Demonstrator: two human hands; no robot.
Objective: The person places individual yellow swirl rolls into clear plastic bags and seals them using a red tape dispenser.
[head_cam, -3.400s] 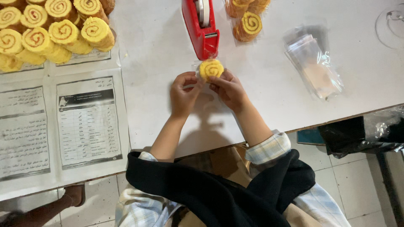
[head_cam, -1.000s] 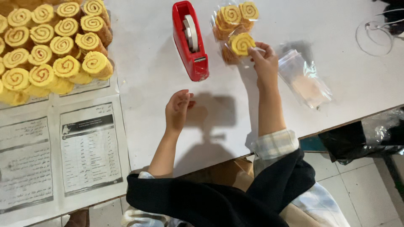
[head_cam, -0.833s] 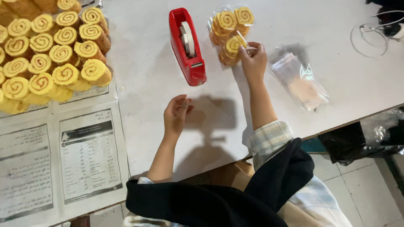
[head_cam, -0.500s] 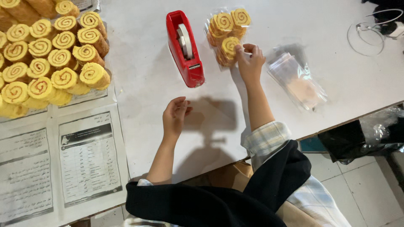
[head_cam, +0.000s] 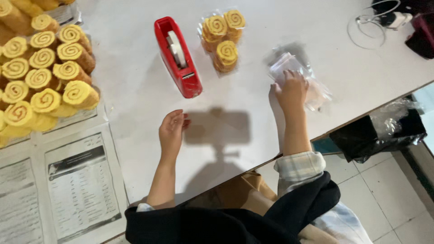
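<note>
The right hand lies with fingers spread on the clear plastic bags, partly hiding them. The left hand rests half-curled and empty on the white table, near the red tape dispenser.

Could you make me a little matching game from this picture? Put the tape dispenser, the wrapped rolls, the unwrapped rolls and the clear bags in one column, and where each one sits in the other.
Things:
1. tape dispenser
2. wrapped rolls
3. unwrapped rolls
4. clear bags

Places:
a. piled at the table's left edge
b. under the right hand
c. just right of the red dispenser
d. beyond the left hand

Pairs: 1-d, 2-c, 3-a, 4-b
</note>
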